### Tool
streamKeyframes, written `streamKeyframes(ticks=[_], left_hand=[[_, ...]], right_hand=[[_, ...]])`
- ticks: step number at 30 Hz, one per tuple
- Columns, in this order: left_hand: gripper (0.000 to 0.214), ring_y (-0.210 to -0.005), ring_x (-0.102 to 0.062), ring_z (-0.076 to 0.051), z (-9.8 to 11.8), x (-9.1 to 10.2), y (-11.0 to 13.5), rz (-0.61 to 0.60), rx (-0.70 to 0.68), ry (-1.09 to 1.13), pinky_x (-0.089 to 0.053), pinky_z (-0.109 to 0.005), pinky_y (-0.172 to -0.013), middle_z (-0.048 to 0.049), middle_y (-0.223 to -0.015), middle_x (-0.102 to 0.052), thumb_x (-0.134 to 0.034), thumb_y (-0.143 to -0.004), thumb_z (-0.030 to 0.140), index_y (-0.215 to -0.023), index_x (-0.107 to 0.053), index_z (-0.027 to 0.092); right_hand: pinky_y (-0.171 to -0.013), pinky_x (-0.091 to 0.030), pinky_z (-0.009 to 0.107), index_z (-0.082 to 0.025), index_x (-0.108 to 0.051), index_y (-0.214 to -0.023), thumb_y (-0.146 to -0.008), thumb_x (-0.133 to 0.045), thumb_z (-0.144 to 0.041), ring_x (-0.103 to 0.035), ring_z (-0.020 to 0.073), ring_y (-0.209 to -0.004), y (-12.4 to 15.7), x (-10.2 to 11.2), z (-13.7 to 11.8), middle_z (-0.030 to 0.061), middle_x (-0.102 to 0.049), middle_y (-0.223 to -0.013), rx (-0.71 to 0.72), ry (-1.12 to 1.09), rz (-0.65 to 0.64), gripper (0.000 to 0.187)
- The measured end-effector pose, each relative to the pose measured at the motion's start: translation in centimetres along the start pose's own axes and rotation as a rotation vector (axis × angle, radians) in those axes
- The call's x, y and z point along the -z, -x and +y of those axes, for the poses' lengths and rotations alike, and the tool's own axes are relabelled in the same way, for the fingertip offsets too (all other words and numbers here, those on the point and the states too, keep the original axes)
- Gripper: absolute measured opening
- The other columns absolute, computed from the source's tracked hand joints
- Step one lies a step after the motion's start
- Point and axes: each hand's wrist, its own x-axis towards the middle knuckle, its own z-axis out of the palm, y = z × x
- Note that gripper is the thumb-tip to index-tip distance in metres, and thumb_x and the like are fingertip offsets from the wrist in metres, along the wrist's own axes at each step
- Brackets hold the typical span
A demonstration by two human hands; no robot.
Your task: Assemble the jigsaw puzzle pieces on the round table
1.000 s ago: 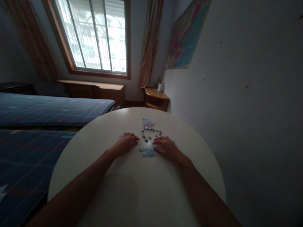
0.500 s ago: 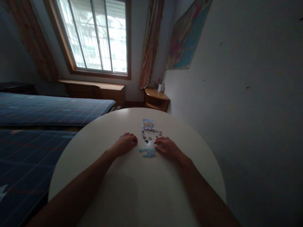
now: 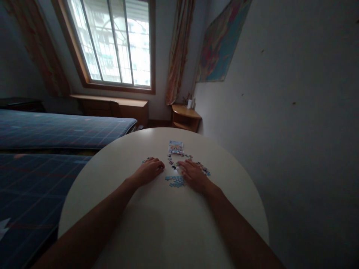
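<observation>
The joined blue puzzle section [image 3: 175,181] lies on the bench [image 3: 157,224] between both flat, loosely spread, empty hands, touching the right hand [image 3: 192,175], with the left hand [image 3: 148,171] farther off.

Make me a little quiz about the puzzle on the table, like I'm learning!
1. True or false: the right hand lies on the round table.
2. What lies between the two hands, nearest the person? A) a cup B) the joined blue puzzle pieces C) a book
3. Fill in: the small picture card lies beyond the loose pieces, toward the ____.

Key: 1 true. 2 B. 3 window. The left hand rests flat too.
</observation>
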Motion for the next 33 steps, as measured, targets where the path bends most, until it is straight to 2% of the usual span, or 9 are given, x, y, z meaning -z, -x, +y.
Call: streamKeyframes(ticks=[5,8,10,15,20,29,33], left_hand=[[0.016,-0.102,-0.059,-0.025,-0.2,-0.2,0.0,-0.005,-0.008,-0.005,-0.043,-0.037,-0.095,-0.0064,-0.101,-0.069,-0.056,-0.092,0.024,-0.098,-0.070,0.023],[0.016,-0.102,-0.058,-0.025,-0.2,-0.2,0.0,-0.003,-0.014,-0.004,-0.044,-0.036,-0.095,-0.0066,-0.102,-0.069,-0.055,-0.093,0.024,-0.100,-0.070,0.022],[0.016,-0.102,-0.058,-0.025,-0.1,-0.1,0.0,-0.002,-0.015,-0.003,-0.044,-0.036,-0.095,-0.0066,-0.101,-0.069,-0.056,-0.093,0.025,-0.100,-0.070,0.022],[0.016,-0.102,-0.058,-0.025,0.0,-0.1,0.0,0.004,-0.012,-0.001,-0.043,-0.037,-0.095,-0.0063,-0.101,-0.068,-0.056,-0.092,0.025,-0.099,-0.070,0.023],[0.018,-0.102,-0.058,-0.025,0.1,0.0,0.0,0.004,-0.010,0.004,-0.044,-0.037,-0.094,-0.0069,-0.102,-0.069,-0.054,-0.092,0.025,-0.098,-0.071,0.023],[0.016,-0.104,-0.058,-0.026,0.4,0.0,0.1,0.005,-0.014,0.013,-0.043,-0.039,-0.096,-0.0070,-0.103,-0.069,-0.056,-0.092,0.024,-0.096,-0.071,0.023],[0.017,-0.104,-0.058,-0.026,0.5,0.0,0.1,0.014,-0.010,0.031,-0.042,-0.040,-0.098,-0.0073,-0.104,-0.069,-0.055,-0.092,0.025,-0.096,-0.072,0.023]], right_hand=[[-0.116,-0.027,0.047,-0.020,-0.050,-0.142,-0.099,-0.041,-0.031,-0.038,0.0267,-0.141,-0.1,-0.5,0.3,0.0103,-0.055,-0.144,-0.040,0.020,-0.010,0.046],[-0.114,-0.028,0.049,-0.017,-0.054,-0.137,-0.096,-0.046,-0.026,-0.042,0.0281,-0.137,0.0,-0.1,0.7,0.0129,-0.057,-0.140,-0.063,0.024,0.025,0.043],[-0.111,-0.031,0.046,-0.016,-0.057,-0.134,-0.093,-0.051,-0.022,-0.048,0.0269,-0.131,0.0,0.2,0.6,0.0134,-0.061,-0.134,-0.070,0.021,0.050,0.042],[-0.103,-0.039,0.040,-0.017,-0.065,-0.124,-0.089,-0.057,-0.016,-0.057,0.0237,-0.114,-0.2,0.6,0.1,0.0101,-0.071,-0.112,-0.080,0.004,0.092,0.036],[-0.100,-0.041,0.042,-0.021,-0.074,-0.109,-0.090,-0.059,-0.022,-0.056,0.0261,-0.111,-0.3,0.5,0.4,0.0101,-0.071,-0.109,-0.096,0.004,0.089,0.024],[-0.098,-0.042,0.042,-0.016,-0.071,-0.101,-0.082,-0.066,-0.022,-0.058,0.0265,-0.106,-0.3,0.4,0.6,0.0118,-0.070,-0.104,-0.150,-0.029,0.122,0.020],[-0.095,-0.045,0.041,-0.018,-0.069,-0.099,-0.081,-0.067,-0.022,-0.059,0.0261,-0.107,-0.1,0.5,0.6,0.0108,-0.071,-0.103,-0.149,-0.083,0.145,0.018]])
